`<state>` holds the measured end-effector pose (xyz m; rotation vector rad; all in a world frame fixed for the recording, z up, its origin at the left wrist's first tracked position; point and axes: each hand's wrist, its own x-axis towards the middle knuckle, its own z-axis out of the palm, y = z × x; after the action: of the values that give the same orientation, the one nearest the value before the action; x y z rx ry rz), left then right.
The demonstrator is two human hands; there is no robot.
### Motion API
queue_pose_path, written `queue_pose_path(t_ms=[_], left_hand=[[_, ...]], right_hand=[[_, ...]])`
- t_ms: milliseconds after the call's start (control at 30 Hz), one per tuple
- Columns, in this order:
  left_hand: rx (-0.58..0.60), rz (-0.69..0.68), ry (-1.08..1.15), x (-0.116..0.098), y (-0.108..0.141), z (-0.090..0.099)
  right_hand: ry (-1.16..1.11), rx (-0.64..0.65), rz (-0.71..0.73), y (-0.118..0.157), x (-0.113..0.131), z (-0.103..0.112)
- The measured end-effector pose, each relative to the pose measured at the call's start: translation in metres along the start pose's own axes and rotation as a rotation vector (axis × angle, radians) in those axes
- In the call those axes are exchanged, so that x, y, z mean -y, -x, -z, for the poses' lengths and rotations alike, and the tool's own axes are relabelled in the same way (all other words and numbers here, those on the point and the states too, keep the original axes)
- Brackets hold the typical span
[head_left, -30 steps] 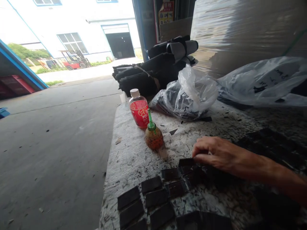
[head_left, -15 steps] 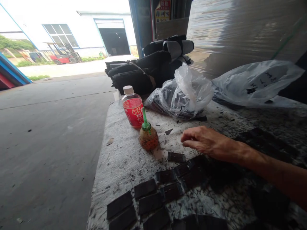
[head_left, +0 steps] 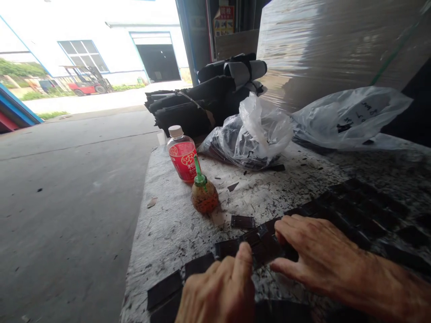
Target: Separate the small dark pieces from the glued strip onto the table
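Observation:
My left hand is low in the view, over the near black rectangular pieces. Its fingers curl under, out of sight, with the thumb pointing forward; whether anything is in them is hidden. To its right my right hand reaches in over the same rows, thumb and fingers apart. Dark pieces lie between the two hands, close to the right fingertips. A single black piece lies just beyond them. Past it stands a squat, stained bottle with a green spout, holding orange-brown liquid.
A red-labelled drink bottle stands behind the spouted bottle. Clear plastic bags of dark contents and a stack of black sheets sit farther back. More black pieces cover the right. Dark scraps litter the pale tabletop.
My left hand has come into view from below. The right hand has moved down and nearer, onto the black pieces, and its thumb has spread from the fingers. The camera view has shifted slightly.

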<state>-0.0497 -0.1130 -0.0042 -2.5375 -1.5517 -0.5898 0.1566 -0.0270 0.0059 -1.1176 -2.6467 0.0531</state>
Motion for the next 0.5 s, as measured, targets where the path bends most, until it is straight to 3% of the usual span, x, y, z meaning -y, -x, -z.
queue_pose_path(t_ms=[67, 133, 300, 500], left_hand=[[0.267, 0.228, 0.003, 0.014, -0.013, 0.006], [0.351, 0.295, -0.011, 0.025, -0.029, 0.011], [0.466, 0.282, -0.013, 0.043, -0.058, 0.009], [0.515, 0.273, -0.012, 0.054, -0.066, 0.004]], right_hand=[[0.000, 0.018, -0.017, 0.001, -0.001, -0.005], [0.004, 0.060, -0.048, 0.003, -0.002, -0.009], [-0.025, 0.139, -0.124, 0.004, -0.004, -0.010], [-0.082, 0.119, -0.118, 0.009, -0.007, -0.011]])
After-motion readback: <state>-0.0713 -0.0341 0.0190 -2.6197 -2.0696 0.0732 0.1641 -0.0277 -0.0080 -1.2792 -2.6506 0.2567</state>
